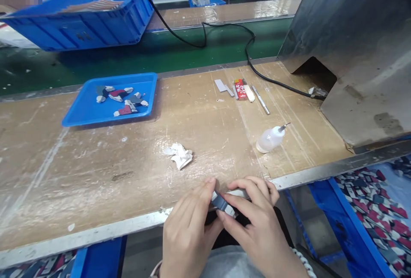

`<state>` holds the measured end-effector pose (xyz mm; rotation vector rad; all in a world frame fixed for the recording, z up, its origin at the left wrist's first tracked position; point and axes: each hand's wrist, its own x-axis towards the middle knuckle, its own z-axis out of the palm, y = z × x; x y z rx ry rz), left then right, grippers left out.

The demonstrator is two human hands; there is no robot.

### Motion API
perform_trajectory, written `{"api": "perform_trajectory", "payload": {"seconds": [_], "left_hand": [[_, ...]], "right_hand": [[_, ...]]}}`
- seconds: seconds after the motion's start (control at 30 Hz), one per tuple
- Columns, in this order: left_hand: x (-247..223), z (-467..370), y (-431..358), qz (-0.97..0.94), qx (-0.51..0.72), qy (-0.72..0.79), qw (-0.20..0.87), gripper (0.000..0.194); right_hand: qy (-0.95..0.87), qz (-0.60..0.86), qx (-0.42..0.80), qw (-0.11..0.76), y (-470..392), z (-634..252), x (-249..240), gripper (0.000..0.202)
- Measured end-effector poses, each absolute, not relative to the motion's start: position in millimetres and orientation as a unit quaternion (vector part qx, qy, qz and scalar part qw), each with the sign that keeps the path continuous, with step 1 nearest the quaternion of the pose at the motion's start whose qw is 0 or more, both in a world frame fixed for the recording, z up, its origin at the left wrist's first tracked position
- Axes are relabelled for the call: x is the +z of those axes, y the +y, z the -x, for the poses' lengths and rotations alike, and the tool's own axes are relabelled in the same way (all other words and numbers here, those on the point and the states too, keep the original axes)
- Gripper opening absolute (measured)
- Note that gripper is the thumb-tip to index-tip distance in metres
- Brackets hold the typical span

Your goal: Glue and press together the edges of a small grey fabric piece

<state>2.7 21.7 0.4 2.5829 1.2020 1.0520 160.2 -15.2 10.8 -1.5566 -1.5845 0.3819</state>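
At the table's front edge, my left hand (192, 224) and my right hand (257, 218) both grip a small blue-grey and white moulded piece (221, 203). My left fingers close on its left end; the right thumb and forefinger pinch its right end. Part of the piece is hidden by the fingers, and its exact kind cannot be made out. Beyond my left hand lies a crumpled white tissue (180, 155). A translucent squeeze bottle (270, 139) with a thin metal tip stands past my right hand. Similar grey, red and white pieces (123, 94) lie in a shallow blue tray (72, 113).
Near the table's back are a red packet (239, 90), a pen-like tool (260, 100) and small grey blocks (220, 85). A black cable (276, 82) runs toward a metal housing (362, 64) at right. A blue crate (93, 29) stands behind. Bins of pieces (375, 209) sit below the table.
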Motion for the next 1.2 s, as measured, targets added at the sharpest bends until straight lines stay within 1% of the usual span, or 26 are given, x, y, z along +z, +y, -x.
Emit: {"api": "perform_trajectory", "payload": {"seconds": [0.07,0.13,0.2,0.27,0.33,0.4,0.5,0.57,0.67,0.73,0.8,0.83,0.97,1.1,1.2], "left_hand": [[-0.6,-4.0,23.6,-0.845,0.361,0.392,0.049,0.034],[-1.3,-4.9,25.2,-0.839,0.376,0.391,0.050,0.029],[-1.2,-4.6,25.0,-0.830,0.388,0.398,0.051,0.034],[0.5,-2.5,22.7,-0.820,0.397,0.408,0.057,0.040],[4.4,1.0,19.0,-0.815,0.402,0.413,0.063,0.040],[10.3,5.0,15.1,-0.815,0.403,0.412,0.068,0.037],[20.4,9.9,10.4,-0.817,0.391,0.417,0.071,0.026],[26.2,12.7,8.5,-0.822,0.387,0.414,0.062,0.020],[32.5,17.9,7.0,-0.835,0.384,0.391,0.042,0.016],[35.5,21.9,6.0,-0.853,0.380,0.357,0.019,0.024],[37.6,25.1,4.2,-0.867,0.374,0.330,0.009,0.035],[38.2,26.1,3.0,-0.869,0.373,0.326,0.009,0.036],[37.4,26.2,-2.0,-0.858,0.385,0.340,0.007,0.028],[33.8,24.3,-5.2,-0.846,0.390,0.363,0.002,0.031],[31.1,22.9,-6.1,-0.841,0.385,0.380,-0.010,0.030]], "right_hand": [[-0.641,0.607,0.150,0.445,-14.3,-158.8,11.5,0.011],[-0.645,0.589,0.131,0.469,-14.9,-154.9,11.4,0.019],[-0.648,0.578,0.092,0.488,-15.7,-148.7,10.9,0.022],[-0.644,0.572,0.042,0.506,-16.2,-141.6,10.7,0.021],[-0.639,0.566,0.011,0.522,-16.8,-135.2,11.5,0.020],[-0.637,0.556,0.004,0.534,-17.7,-130.4,13.6,0.023],[-0.638,0.548,0.009,0.540,-20.0,-129.1,19.8,0.030],[-0.659,0.543,0.017,0.520,-21.9,-133.0,25.5,0.030],[-0.731,0.506,0.027,0.458,-26.5,-142.8,33.6,0.022],[-0.768,0.484,0.034,0.419,-31.5,-147.2,37.5,0.014],[-0.770,0.493,0.036,0.403,-36.9,-148.2,40.3,0.010],[-0.772,0.495,0.035,0.397,-39.1,-147.7,41.3,0.008],[-0.772,0.489,0.027,0.406,-41.3,-145.3,44.5,0.007],[-0.755,0.492,0.025,0.433,-40.3,-142.1,44.6,0.009],[-0.747,0.499,0.021,0.439,-42.5,-133.4,39.3,0.013]]}}
